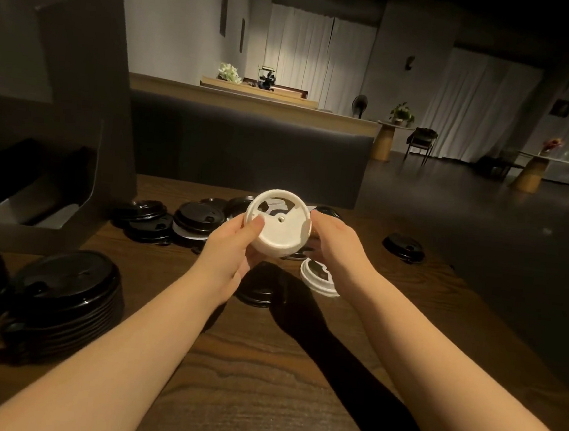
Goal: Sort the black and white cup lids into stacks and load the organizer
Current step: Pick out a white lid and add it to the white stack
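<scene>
Both hands, left [235,245] and right [337,242], held a white lid stack [277,226]; black stacks [66,296] stood sorted, loose lids [179,220] remained, organizer [49,174] apparently unloaded.

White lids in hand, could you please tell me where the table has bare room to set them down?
Free: the near table between your forearms, and the right side between the white lid and the lone black lid. Crowded: the far middle pile and the left black stacks.

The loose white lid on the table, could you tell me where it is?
In the head view, the white lid lies flat right of centre, under the right hand, beside a black lid.
</scene>
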`<state>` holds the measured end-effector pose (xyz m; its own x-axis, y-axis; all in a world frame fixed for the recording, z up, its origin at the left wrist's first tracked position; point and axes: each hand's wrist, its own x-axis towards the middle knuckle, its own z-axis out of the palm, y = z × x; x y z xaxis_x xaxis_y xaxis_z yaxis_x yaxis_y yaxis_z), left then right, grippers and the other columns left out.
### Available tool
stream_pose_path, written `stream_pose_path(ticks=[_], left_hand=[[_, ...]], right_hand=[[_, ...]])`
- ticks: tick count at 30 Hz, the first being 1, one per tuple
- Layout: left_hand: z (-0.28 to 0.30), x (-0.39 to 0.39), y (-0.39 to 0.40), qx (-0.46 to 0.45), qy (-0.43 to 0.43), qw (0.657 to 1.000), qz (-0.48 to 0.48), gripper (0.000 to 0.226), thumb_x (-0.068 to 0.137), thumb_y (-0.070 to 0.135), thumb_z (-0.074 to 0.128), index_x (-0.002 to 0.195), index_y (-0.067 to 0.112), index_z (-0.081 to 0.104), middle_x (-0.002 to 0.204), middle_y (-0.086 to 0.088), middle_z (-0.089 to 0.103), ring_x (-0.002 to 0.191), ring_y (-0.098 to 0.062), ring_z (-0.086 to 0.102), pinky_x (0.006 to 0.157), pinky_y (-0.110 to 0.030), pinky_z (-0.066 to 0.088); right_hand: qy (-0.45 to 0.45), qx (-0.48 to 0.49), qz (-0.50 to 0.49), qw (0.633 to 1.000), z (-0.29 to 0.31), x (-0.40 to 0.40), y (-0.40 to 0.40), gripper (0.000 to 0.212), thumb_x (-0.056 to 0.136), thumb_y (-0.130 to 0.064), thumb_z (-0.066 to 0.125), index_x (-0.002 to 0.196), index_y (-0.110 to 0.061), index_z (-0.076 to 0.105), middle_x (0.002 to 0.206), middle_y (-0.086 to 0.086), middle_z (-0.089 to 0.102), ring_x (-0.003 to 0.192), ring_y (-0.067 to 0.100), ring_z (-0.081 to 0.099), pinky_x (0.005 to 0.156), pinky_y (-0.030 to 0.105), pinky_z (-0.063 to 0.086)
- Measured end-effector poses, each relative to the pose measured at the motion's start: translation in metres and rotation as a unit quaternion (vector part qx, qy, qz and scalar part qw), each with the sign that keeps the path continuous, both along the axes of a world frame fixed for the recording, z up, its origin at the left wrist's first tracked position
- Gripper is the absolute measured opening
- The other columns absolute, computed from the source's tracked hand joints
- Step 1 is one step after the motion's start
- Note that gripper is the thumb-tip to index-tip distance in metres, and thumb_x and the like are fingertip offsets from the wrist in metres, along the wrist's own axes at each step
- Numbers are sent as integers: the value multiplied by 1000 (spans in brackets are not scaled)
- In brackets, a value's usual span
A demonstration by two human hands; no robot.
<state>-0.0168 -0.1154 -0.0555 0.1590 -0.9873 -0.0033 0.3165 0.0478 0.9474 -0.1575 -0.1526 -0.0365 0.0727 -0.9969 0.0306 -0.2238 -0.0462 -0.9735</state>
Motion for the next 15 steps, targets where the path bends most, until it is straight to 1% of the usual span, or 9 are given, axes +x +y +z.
stream_pose_path(ticks=[1, 2, 4, 6, 7, 9, 10, 13, 15], left_hand=[[5, 0, 1, 8, 3, 1000, -1, 19, 97, 22, 51, 114, 19, 61, 118, -6, 65, 112, -23, 60, 98, -41, 49], [10, 1, 2, 16, -4, 1000, 1, 17, 97, 23, 51, 111, 20, 61, 117, -6, 64, 111, -24, 60, 100, -43, 49], [23, 6, 3, 28, -29, 999, 11, 23, 97, 25, 53, 118, 18, 60, 119, -5, 63, 112, -24, 59, 100, -44, 48], [37, 19, 4, 43, -54, 997, 28, 35, 95, 28, 56, 128, 16, 56, 126, -5, 60, 116, -23, 57, 102, -43, 47], [43, 28, 5, 50, -66, 996, 38, 39, 94, 30, 57, 130, 15, 54, 130, -4, 58, 117, -22, 55, 103, -39, 45], [53, 47, 12, 66, -80, 993, 65, 40, 96, 27, 55, 134, 15, 51, 132, -2, 55, 116, -17, 51, 96, -30, 40], [57, 58, 17, 73, -84, 990, 83, 41, 97, 24, 53, 137, 16, 48, 133, -3, 53, 117, -18, 50, 92, -30, 40], [60, 90, 33, 70, -96, 981, 151, 41, 99, 24, 48, 140, 18, 47, 133, -4, 55, 121, -22, 51, 94, -34, 46], [63, 115, 46, 61, -101, 974, 193, 37, 98, 25, 49, 135, 18, 51, 127, -6, 59, 115, -23, 56, 95, -37, 50]], right_hand=[[-29, 7, 10, 1000, 5, 4, 2, 30, 98, -34, 47, 124, -21, 57, 116, -2, 58, 109, 16, 54, 100, 36, 44], [-43, 0, 18, 999, 9, 8, 5, 33, 98, -32, 47, 129, -22, 53, 119, -3, 56, 108, 15, 53, 96, 33, 46], [-49, -28, 16, 998, 17, 17, 11, 27, 98, -23, 50, 125, -23, 55, 111, -6, 59, 101, 14, 56, 85, 28, 50], [-60, -31, 10, 998, 23, 30, 14, 29, 96, -20, 54, 124, -21, 58, 102, -9, 60, 97, 14, 59, 83, 29, 54], [-60, -30, 11, 998, 26, 39, 16, 30, 96, -20, 54, 125, -20, 58, 101, -9, 61, 95, 14, 60, 82, 29, 54], [-63, -29, 25, 997, 31, 61, 21, 31, 95, -21, 55, 126, -20, 56, 104, -8, 60, 95, 13, 60, 78, 25, 54], [-69, -28, 36, 997, 34, 73, 25, 31, 96, -20, 54, 127, -19, 56, 107, -7, 59, 95, 12, 58, 78, 23, 52], [-65, -60, 61, 994, 38, 114, 40, 27, 97, -17, 50, 124, -17, 56, 113, -5, 58, 104, 12, 54, 80, 20, 49], [-68, -93, 68, 991, 41, 144, 49, 35, 98, -19, 49, 133, -19, 49, 118, -7, 53, 105, 9, 49, 65, 10, 49]])
